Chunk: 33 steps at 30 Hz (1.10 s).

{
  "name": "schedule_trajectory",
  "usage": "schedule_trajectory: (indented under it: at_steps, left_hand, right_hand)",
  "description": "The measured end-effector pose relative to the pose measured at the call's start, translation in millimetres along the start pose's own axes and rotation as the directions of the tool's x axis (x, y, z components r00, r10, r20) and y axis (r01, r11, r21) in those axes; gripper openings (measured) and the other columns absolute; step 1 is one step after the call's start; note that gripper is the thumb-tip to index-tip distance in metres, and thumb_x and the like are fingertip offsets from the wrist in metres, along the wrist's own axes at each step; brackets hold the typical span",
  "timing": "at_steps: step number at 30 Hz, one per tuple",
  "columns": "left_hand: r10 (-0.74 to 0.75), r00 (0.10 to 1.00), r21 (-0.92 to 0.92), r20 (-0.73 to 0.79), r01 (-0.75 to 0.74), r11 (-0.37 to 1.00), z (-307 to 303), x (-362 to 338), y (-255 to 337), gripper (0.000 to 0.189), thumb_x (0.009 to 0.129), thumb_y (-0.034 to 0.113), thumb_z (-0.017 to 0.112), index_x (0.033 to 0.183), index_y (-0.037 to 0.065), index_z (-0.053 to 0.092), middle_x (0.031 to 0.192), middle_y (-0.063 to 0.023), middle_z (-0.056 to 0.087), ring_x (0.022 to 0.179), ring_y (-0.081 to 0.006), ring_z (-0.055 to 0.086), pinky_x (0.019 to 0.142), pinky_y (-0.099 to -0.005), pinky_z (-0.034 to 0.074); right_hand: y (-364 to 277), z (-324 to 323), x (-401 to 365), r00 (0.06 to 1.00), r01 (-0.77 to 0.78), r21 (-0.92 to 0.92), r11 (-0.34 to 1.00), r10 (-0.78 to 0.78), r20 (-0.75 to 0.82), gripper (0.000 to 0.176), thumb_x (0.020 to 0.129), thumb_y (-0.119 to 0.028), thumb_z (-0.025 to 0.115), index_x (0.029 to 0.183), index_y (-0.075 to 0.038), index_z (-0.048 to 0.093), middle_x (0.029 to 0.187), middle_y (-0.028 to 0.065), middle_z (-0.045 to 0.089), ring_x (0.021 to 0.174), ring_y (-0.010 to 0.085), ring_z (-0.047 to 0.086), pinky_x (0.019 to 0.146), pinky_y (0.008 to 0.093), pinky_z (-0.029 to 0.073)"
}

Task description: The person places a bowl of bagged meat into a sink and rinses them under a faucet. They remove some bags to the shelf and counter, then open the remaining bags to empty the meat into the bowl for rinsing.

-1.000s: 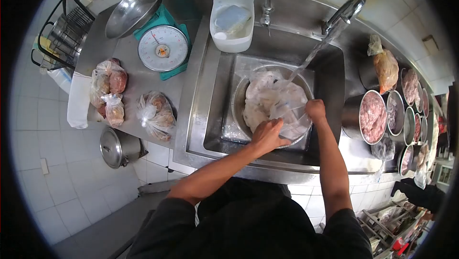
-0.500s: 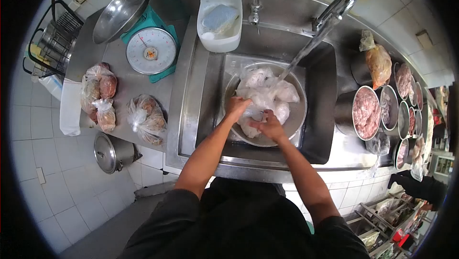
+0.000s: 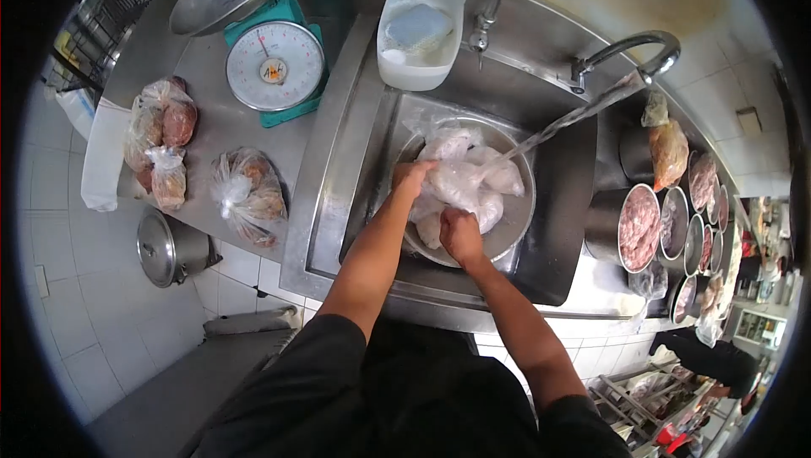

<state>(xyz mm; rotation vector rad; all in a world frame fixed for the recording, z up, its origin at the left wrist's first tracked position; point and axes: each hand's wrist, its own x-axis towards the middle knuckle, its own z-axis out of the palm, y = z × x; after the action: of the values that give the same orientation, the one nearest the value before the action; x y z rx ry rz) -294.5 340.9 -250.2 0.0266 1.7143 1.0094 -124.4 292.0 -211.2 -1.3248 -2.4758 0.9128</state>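
Note:
Water runs from the curved faucet (image 3: 629,52) onto clear plastic bags (image 3: 456,181) with pale contents, heaped in a round metal basin (image 3: 517,234) inside the steel sink (image 3: 557,213). My left hand (image 3: 413,177) is at the left side of the bags, its fingers partly hidden against the plastic; what it grips cannot be made out. My right hand (image 3: 461,237) is closed in a fist on the plastic at the front of the heap.
A white plastic container (image 3: 418,69) stands at the sink's back left. Left on the counter are a scale (image 3: 275,65) and bagged meat (image 3: 252,196). Metal pots of ground meat (image 3: 639,228) stand at the right. A person in dark clothes (image 3: 710,361) is at the far right.
My right hand has closed from a looser, spread pose and sits slightly lower and further left. My left hand stays at the bags. The whole view has shifted and tilted.

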Motion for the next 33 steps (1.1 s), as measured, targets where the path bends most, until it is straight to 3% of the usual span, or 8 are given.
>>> schedule_trajectory:
  at_steps: [3, 7, 11, 14, 18, 24, 29, 33]
  left_hand:
    - [-0.005, 0.996, 0.249, 0.084, -0.016, 0.968, 4.7, -4.3, 6.8, 0.049, 0.059, 0.024, 0.084, 0.096, -0.002, 0.066, 0.091, -0.0113, 0.063, 0.080, -0.0224, 0.058, 0.064, -0.0380, 0.049]
    - [0.144, 0.978, -0.009, 0.154, -0.145, 0.989, 17.2, -2.0, -8.2, 0.027, 0.060, 0.014, 0.082, 0.077, 0.003, 0.065, 0.077, -0.0076, 0.059, 0.062, -0.0198, 0.053, 0.049, -0.0340, 0.042]
    - [-0.164, 0.973, 0.077, 0.164, 0.153, 0.985, 7.6, -27.8, 3.4, 0.037, 0.066, 0.019, 0.081, 0.095, 0.003, 0.065, 0.087, -0.0073, 0.063, 0.068, -0.0196, 0.059, 0.055, -0.0368, 0.049]
    - [-0.223, 0.871, -0.200, 0.437, 0.335, 0.921, 2.2, 45.5, -50.7, 0.052, 0.069, 0.031, 0.081, 0.109, 0.004, 0.062, 0.095, -0.0083, 0.065, 0.075, -0.0227, 0.063, 0.062, -0.0368, 0.053]
    - [-0.066, 0.962, 0.173, 0.264, 0.020, 0.985, -15.4, -10.0, 0.4, 0.041, 0.066, 0.050, 0.075, 0.092, 0.018, 0.071, 0.074, -0.0018, 0.060, 0.052, -0.0161, 0.048, 0.045, -0.0322, 0.036]
    - [-0.014, 0.913, 0.349, 0.407, -0.141, 0.926, 8.0, 17.2, -14.8, 0.021, 0.065, 0.027, 0.071, 0.069, 0.008, 0.063, 0.057, -0.0027, 0.052, 0.046, -0.0188, 0.046, 0.047, -0.0393, 0.035]
    - [0.565, 0.639, 0.568, 0.521, -0.754, 0.330, 15.2, -7.7, -17.9, 0.025, 0.065, 0.019, 0.072, 0.066, 0.001, 0.054, 0.064, -0.0134, 0.059, 0.057, -0.0359, 0.054, 0.057, -0.0460, 0.041]
    - [0.542, 0.604, 0.418, 0.584, -0.796, 0.437, 20.8, -59.4, -16.3, 0.024, 0.074, 0.022, 0.072, 0.073, 0.002, 0.060, 0.074, -0.0140, 0.064, 0.068, -0.0302, 0.062, 0.063, -0.0387, 0.047]
  right_hand:
    - [-40.0, -8.1, 7.3, 0.970, -0.100, -0.067, 0.993, 0.082, -0.229, 0.056, 0.065, -0.007, 0.065, 0.118, -0.010, 0.048, 0.101, 0.0193, 0.050, 0.093, 0.0388, 0.051, 0.075, 0.0477, 0.042]
    - [-25.2, 1.1, 15.8, 0.929, -0.102, -0.220, 0.970, 0.013, -0.371, 0.031, 0.063, -0.004, 0.062, 0.094, -0.006, 0.059, 0.090, 0.0186, 0.053, 0.086, 0.0369, 0.054, 0.072, 0.0484, 0.043]
    - [-4.9, -12.3, 8.3, 0.903, -0.085, -0.044, 0.995, 0.059, -0.426, 0.010, 0.065, -0.001, 0.056, 0.073, -0.003, 0.061, 0.073, 0.0212, 0.057, 0.065, 0.0393, 0.057, 0.060, 0.0452, 0.047]
    - [-13.7, -30.3, -9.0, 0.987, -0.131, 0.225, 0.965, 0.149, -0.066, 0.007, 0.068, 0.000, 0.054, 0.071, -0.002, 0.061, 0.071, 0.0213, 0.060, 0.069, 0.0396, 0.060, 0.062, 0.0431, 0.048]
    - [-26.5, -30.6, -19.0, 0.977, -0.195, 0.468, 0.862, 0.211, 0.018, 0.014, 0.064, 0.004, 0.044, 0.062, -0.002, 0.056, 0.054, 0.0068, 0.050, 0.054, 0.0141, 0.049, 0.052, 0.0327, 0.041]
    - [1.9, -20.9, -30.9, 0.924, -0.317, 0.577, 0.753, 0.383, 0.008, 0.009, 0.066, 0.000, 0.050, 0.065, -0.004, 0.058, 0.055, 0.0034, 0.052, 0.049, 0.0132, 0.046, 0.045, 0.0315, 0.036]
    - [14.6, -3.3, -22.2, 0.710, -0.360, 0.878, 0.314, 0.704, 0.040, 0.009, 0.075, -0.004, 0.051, 0.073, -0.004, 0.059, 0.059, 0.0044, 0.053, 0.048, 0.0135, 0.046, 0.041, 0.0306, 0.033]
    - [-19.8, -69.7, -19.8, 0.559, -0.216, 0.976, 0.007, 0.821, 0.118, 0.012, 0.079, -0.009, 0.046, 0.075, -0.006, 0.057, 0.064, 0.0054, 0.054, 0.051, 0.0153, 0.046, 0.044, 0.0307, 0.035]
